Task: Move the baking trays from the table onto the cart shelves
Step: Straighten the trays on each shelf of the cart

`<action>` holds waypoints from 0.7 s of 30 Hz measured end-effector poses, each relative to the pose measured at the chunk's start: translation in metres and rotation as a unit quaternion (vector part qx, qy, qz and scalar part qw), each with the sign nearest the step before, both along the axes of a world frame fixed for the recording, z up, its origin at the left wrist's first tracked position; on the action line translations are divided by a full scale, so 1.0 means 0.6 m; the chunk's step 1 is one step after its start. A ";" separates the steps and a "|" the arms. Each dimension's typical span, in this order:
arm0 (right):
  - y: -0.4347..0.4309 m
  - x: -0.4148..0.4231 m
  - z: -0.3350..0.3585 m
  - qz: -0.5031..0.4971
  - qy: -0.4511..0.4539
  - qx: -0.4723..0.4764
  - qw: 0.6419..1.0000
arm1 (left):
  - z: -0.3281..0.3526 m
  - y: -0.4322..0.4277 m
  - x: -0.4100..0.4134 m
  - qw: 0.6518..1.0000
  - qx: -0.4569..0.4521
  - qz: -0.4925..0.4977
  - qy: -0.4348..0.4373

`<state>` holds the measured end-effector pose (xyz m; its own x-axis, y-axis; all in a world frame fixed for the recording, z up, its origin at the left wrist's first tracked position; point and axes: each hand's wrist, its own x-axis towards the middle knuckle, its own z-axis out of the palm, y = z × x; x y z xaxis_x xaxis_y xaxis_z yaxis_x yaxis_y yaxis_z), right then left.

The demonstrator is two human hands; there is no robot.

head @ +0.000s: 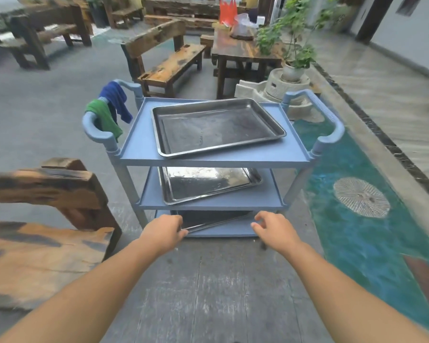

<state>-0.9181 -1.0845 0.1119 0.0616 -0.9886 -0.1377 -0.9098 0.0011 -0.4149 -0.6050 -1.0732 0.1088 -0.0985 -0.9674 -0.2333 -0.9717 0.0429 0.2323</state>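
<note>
A blue three-shelf cart [139, 147] stands in front of me. One steel baking tray [216, 127] lies on its top shelf and a second tray [208, 184] on the middle shelf. A third tray [208, 220] rests on the bottom shelf, mostly hidden under the middle shelf. My left hand [162, 233] grips the near left corner of that bottom tray. My right hand [274, 230] hovers just off the tray's near right end, fingers loosely curled and holding nothing.
Green [104, 117] and blue [117, 100] cloths hang over the cart's left handle. A wooden bench [35, 214] is at my left, more benches and a wooden table [238, 50] stand behind the cart. A teal floor strip [357, 231] runs along the right.
</note>
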 end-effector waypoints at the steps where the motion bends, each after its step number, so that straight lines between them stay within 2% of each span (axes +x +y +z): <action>1: 0.005 -0.002 0.000 -0.001 -0.001 0.002 1.000 | 0.003 0.004 -0.004 1.000 -0.001 0.000 0.001; 8: 0.010 -0.032 -0.002 -0.001 -0.002 0.000 1.000 | 0.026 0.010 -0.035 0.999 -0.026 0.023 0.005; 15: -0.012 -0.066 0.003 0.001 -0.016 -0.014 1.000 | 0.036 0.005 -0.072 0.998 -0.035 0.033 -0.034; 21: -0.031 -0.051 0.019 0.001 -0.011 -0.016 1.000 | 0.050 -0.019 -0.070 0.999 -0.035 0.027 -0.032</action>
